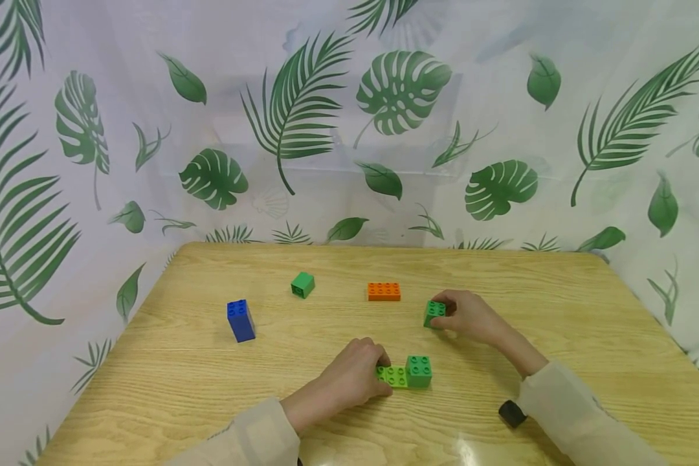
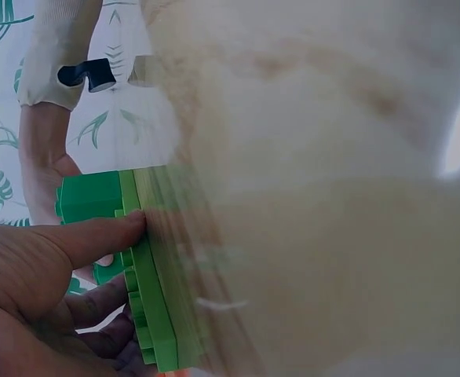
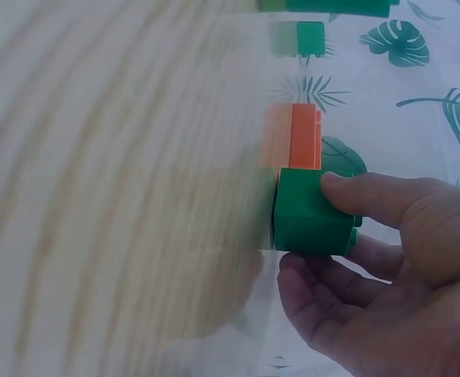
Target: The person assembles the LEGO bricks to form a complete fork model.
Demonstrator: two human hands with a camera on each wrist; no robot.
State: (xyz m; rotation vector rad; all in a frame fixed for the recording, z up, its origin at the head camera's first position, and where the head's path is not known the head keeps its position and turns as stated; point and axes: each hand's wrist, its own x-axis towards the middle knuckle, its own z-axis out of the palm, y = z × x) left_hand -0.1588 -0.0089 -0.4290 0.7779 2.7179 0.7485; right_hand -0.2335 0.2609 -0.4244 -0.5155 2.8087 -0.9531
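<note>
My left hand (image 1: 352,375) grips a flat light-green building brick (image 1: 396,377) by its left end, thumb on the near side. On that brick's right end stands a darker green block (image 1: 419,372). In the left wrist view the thumb lies along the studded light-green brick (image 2: 158,314). Farther back and to the right, my right hand (image 1: 468,317) pinches another green block (image 1: 434,312), studs up. The right wrist view has this green block (image 3: 312,210) between thumb and fingers, at the tabletop; whether it touches the table I cannot tell.
An orange brick (image 1: 384,292) lies studs up behind the hands. Left of it a green block (image 1: 303,285) rests on its side, and a tall blue block (image 1: 241,321) stands farther left. Leaf-patterned cloth (image 1: 326,129) hangs behind the wooden table (image 1: 180,388).
</note>
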